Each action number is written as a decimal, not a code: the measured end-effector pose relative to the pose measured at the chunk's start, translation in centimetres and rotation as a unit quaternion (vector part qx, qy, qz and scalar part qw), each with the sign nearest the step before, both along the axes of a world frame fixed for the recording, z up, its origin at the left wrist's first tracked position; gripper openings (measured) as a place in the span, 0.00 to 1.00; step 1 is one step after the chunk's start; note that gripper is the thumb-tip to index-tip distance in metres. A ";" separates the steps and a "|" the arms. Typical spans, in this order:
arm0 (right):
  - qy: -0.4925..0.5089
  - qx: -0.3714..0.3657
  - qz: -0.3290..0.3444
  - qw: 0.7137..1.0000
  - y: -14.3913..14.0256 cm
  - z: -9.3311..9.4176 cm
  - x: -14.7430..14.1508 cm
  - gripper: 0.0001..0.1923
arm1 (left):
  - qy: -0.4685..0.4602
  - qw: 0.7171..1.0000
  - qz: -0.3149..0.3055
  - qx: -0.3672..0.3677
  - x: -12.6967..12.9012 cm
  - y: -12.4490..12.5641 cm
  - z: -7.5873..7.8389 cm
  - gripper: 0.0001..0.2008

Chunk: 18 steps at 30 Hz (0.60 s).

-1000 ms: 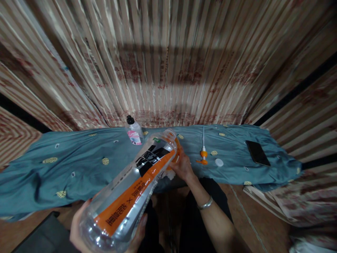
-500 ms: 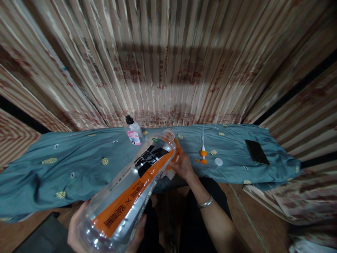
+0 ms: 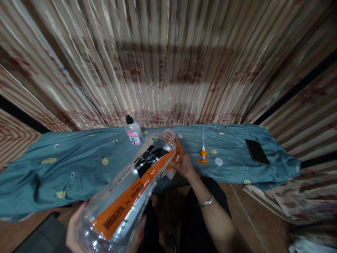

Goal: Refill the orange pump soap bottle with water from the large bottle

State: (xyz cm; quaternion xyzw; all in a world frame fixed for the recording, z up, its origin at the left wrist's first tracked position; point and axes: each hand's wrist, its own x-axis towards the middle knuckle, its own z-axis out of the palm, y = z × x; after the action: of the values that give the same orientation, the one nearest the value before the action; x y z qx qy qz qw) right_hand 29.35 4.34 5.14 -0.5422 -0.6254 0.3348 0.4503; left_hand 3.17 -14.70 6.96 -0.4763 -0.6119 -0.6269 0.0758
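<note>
A large clear plastic bottle (image 3: pixel 131 182) with an orange, black and silver label lies tilted across my view, its neck pointing up and away. My left hand (image 3: pixel 76 225) is closed around its base end. By the bottle's neck, my right hand (image 3: pixel 183 163) has its fingers curled around an orange object (image 3: pixel 177 142), mostly hidden behind the bottle. Something whitish and crumpled (image 3: pixel 170 173) shows below that hand. On the cloth to the right lie an orange pump top (image 3: pixel 203 153) with its tube and a white round disc (image 3: pixel 218 161).
A small clear bottle (image 3: pixel 133 133) with a black cap and pink label stands at the back of the teal cloth (image 3: pixel 86 158). A black phone (image 3: pixel 257 151) lies at the right. Striped curtains (image 3: pixel 163 63) hang behind and at both sides.
The large bottle's base end and my left hand have shifted very slightly left. My right hand holds nearly the same place.
</note>
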 end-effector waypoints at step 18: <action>-0.023 -0.004 0.023 0.999 0.2 -0.7 0.2 0.47 | 0.068 0.997 -0.012 0.027 0.2 0.1 0.1 0.66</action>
State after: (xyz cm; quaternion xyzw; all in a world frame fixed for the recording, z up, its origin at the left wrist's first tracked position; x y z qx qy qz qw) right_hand 29.54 4.51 4.47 -0.5374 -0.6463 0.3350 0.4258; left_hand 3.33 -14.58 7.08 -0.5230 -0.5822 -0.6102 0.1227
